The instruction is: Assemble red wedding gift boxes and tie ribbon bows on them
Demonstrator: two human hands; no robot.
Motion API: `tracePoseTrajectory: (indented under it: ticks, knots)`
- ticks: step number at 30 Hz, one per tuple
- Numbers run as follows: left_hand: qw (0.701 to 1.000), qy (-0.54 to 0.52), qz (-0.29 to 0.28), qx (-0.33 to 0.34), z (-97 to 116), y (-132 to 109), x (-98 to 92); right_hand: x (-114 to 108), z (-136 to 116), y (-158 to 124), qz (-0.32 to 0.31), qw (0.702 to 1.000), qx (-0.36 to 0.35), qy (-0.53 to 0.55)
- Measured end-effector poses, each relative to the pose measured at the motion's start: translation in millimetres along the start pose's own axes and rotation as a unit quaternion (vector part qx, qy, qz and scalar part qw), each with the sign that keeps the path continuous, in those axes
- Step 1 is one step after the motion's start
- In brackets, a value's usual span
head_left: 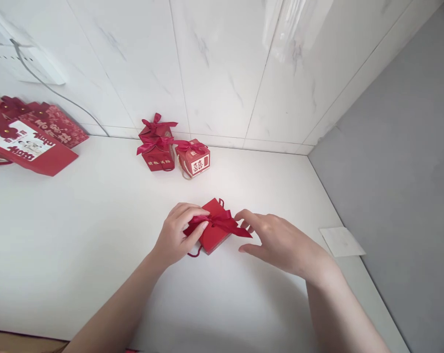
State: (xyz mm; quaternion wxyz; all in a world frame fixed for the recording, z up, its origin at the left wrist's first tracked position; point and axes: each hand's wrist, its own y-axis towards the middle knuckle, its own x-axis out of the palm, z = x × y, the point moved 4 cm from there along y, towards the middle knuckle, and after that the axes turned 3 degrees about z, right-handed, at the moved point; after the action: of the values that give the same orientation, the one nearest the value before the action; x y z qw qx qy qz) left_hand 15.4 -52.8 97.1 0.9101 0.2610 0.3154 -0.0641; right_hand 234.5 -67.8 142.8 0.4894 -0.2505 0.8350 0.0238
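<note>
A red gift box (213, 239) with a dark red cord handle sits on the white counter between my hands. Across its top lies a red ribbon bow (225, 223). My left hand (180, 230) pinches the bow's left loop between thumb and fingers, at the left side of the box. On the other side, my right hand (271, 240) is beside the ribbon's right tail, with thumb and fingers apart and nothing visible between them. Part of the left loop is hidden by my left fingers.
Several finished-looking red boxes with bows (159, 159) stand near the tiled wall, one a smaller box with white panel (198, 162). Red paper bags (53, 157) lie at the left. A grey cable (60, 94) hangs from a wall socket. White paper (341, 241) lies by the grey side panel.
</note>
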Motion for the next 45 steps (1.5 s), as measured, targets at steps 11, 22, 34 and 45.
tracePoseTrajectory:
  ticks: [11, 22, 34, 45]
  knots:
    - [0.994, 0.001, -0.005, -0.111, -3, -1, 3.7, -4, -4, 2, 0.039, 0.987, -0.088, 0.131]
    - [0.986, -0.059, 0.007, -0.158, -10, -4, 15.3, -9, -10, 2, -0.054, 0.955, -0.148, 0.251]
    - [0.986, -0.012, 0.09, -0.139, -16, -2, 14.9, 19, 21, 30, -0.055, 0.977, -0.014, 0.205]
    - [0.981, -0.072, 0.088, -0.157, -18, -3, 18.6, 41, 31, 47, -0.082, 0.972, -0.031, 0.218]
